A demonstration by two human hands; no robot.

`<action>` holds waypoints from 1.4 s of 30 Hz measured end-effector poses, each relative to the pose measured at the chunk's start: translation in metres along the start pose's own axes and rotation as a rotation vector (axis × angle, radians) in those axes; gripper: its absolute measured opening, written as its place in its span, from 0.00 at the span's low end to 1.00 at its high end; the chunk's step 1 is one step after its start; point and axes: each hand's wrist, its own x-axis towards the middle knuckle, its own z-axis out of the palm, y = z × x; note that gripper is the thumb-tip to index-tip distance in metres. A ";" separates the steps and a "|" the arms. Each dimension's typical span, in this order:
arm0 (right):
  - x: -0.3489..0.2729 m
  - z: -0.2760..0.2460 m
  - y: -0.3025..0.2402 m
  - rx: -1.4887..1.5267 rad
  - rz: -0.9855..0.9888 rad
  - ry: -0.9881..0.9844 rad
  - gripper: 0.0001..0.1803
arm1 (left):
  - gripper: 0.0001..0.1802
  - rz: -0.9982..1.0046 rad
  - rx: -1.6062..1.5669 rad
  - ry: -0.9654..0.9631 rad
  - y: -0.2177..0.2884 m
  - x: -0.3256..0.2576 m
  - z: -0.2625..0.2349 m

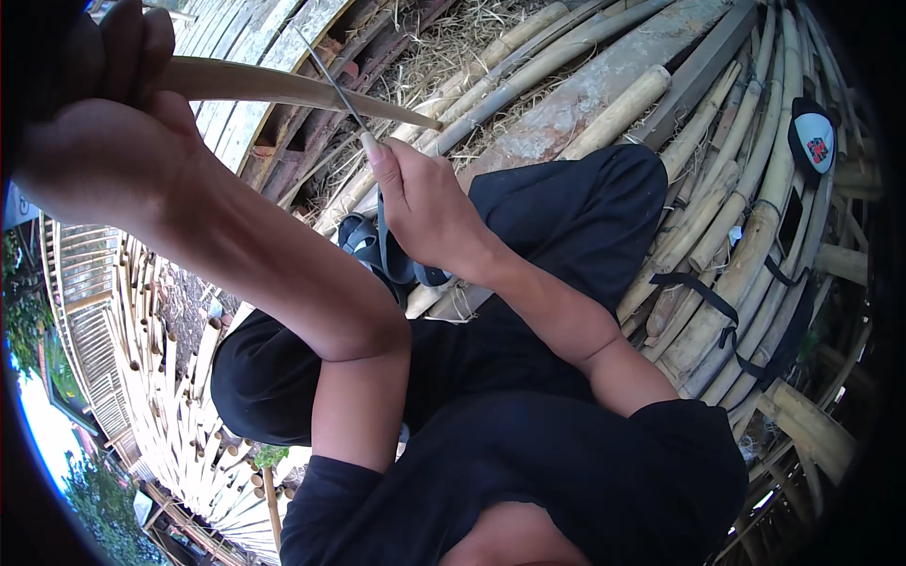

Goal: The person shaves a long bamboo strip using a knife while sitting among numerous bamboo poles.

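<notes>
Item: a pale, smooth bamboo strip [283,90], long and tapering, which we hold high at upper left, our left hand [104,104] with fingers [142,42] curled tight around its thick end. Our right hand [429,212] is closed on a knife, thumb extended, its thin grey blade [335,83] crossing the strip. Beneath: rough round bamboo poles [746,236], dry straw, black trousers; at upper right a black cap [813,137] bearing a white-and-red patch.

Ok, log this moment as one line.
left hand: grips bamboo strip | right hand: holds knife against strip | around: bamboo poles, sandal
</notes>
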 end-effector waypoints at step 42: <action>-0.017 0.013 0.078 -0.152 0.216 0.036 0.27 | 0.32 -0.148 -0.277 -0.280 0.032 -0.016 0.022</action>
